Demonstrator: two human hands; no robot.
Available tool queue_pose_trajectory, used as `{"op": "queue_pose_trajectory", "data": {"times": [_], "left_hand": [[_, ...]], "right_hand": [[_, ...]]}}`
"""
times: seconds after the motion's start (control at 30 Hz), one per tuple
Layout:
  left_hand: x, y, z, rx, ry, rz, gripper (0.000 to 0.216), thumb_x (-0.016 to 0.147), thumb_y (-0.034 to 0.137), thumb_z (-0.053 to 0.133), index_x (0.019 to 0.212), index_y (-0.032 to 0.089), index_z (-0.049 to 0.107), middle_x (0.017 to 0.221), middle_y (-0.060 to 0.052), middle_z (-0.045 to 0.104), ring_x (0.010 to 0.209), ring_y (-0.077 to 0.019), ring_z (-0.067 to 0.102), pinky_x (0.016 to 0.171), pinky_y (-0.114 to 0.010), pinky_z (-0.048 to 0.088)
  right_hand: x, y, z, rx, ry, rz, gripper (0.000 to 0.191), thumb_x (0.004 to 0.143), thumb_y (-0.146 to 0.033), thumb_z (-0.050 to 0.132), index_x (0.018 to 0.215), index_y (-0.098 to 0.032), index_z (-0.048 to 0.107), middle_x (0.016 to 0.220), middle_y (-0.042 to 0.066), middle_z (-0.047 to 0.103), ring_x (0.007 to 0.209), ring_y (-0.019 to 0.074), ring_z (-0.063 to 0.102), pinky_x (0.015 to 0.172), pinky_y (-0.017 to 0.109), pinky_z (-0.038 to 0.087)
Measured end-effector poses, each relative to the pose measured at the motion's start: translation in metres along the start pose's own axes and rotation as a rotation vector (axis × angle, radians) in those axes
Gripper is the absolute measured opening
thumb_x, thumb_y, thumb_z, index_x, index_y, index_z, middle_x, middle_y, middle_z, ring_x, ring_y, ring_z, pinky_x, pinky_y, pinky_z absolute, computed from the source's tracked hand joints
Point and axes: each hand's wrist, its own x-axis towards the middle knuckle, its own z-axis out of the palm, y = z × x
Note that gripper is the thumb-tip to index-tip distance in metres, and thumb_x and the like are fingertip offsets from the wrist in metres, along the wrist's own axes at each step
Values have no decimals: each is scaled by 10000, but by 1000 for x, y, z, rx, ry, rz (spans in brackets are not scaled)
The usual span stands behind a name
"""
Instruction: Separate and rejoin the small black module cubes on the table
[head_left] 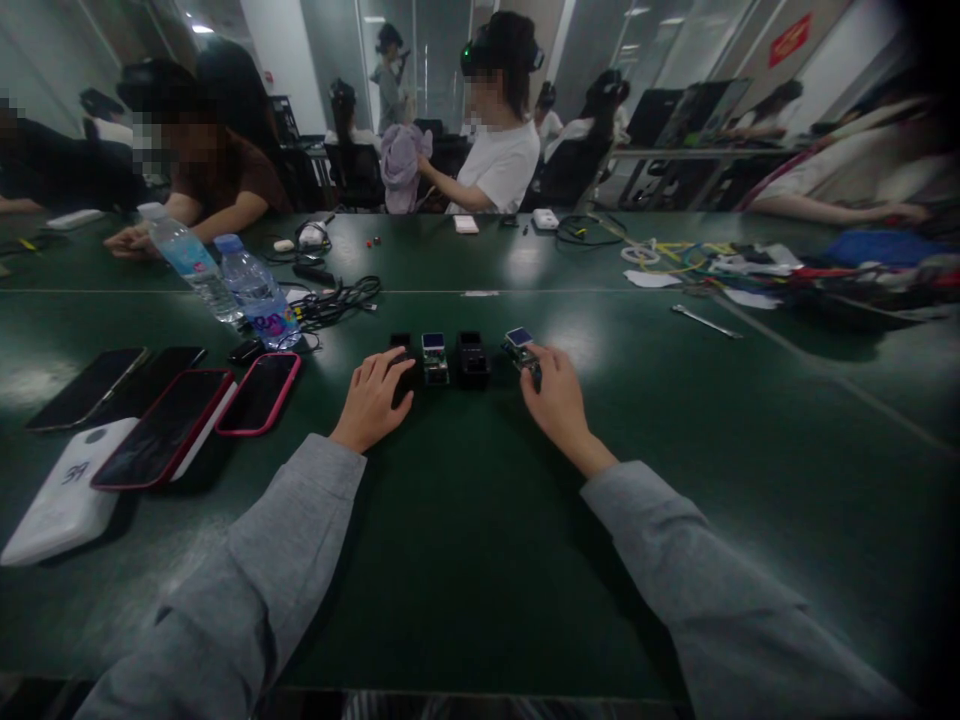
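Several small gadgets stand in a row on the green table. At the row's left end my left hand (375,400) has its fingers and thumb around a small black device (400,341), mostly hidden behind them. Beside it is a bare circuit board with a small screen (434,358), then a black boxy device (472,358); neither is touched. My right hand (556,395) grips a second circuit board with a small screen (518,342), tilted at the right end of the row. Its lower part is covered by my fingers.
To the left lie a pink-edged phone (259,395), a red-edged phone (165,430), dark phones and a white power bank (71,490). Two water bottles (259,295) stand behind, near black cables (341,300). A wrench (706,322) and tangled cables lie right. People sit across the table.
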Motion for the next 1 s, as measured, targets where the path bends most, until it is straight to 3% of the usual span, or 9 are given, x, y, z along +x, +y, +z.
{"op": "queue_pose_trajectory", "data": {"times": [0.4, 0.5, 0.6, 0.77, 1.0], "left_hand": [[2, 1, -1, 12, 96, -6, 434, 872, 278, 606, 1288, 206, 504, 1362, -110, 518, 1205, -306, 475, 972, -470, 423], [3, -1, 0, 14, 202, 1, 309, 887, 314, 606, 1170, 194, 571, 1177, -102, 603, 1104, -277, 516, 918, -422, 427], [3, -6, 2, 32, 332, -4, 103, 903, 294, 596, 901, 191, 592, 894, -60, 617, 896, -223, 540, 803, -361, 422], [1, -11, 3, 14, 420, 70, 395, 918, 260, 592, 586, 200, 386, 603, 13, 457, 623, -142, 427, 611, -296, 328], [-3, -6, 1, -7, 385, 100, 496, 908, 313, 615, 542, 186, 304, 518, 43, 359, 499, -97, 326, 502, -287, 217]], "right_hand": [[-2, 2, 4, 27, -54, -16, 340, 931, -258, 472, 1232, -127, 561, 1185, 167, 515, 1065, 296, 535, 895, 463, 516], [-1, 1, 3, 43, -62, -7, 340, 933, -286, 492, 1222, -121, 561, 1162, 164, 507, 1038, 292, 542, 858, 447, 531], [-2, 1, 2, 48, -76, -4, 343, 935, -301, 497, 1221, -120, 556, 1144, 160, 500, 1001, 288, 553, 811, 436, 546], [-2, 3, 3, 75, -82, 2, 339, 925, -323, 521, 1209, -139, 547, 1142, 152, 483, 983, 282, 559, 811, 440, 553], [-1, 2, 3, 81, -100, -20, 332, 899, -328, 570, 1170, -137, 550, 1143, 149, 467, 1002, 283, 553, 852, 446, 553]]}}
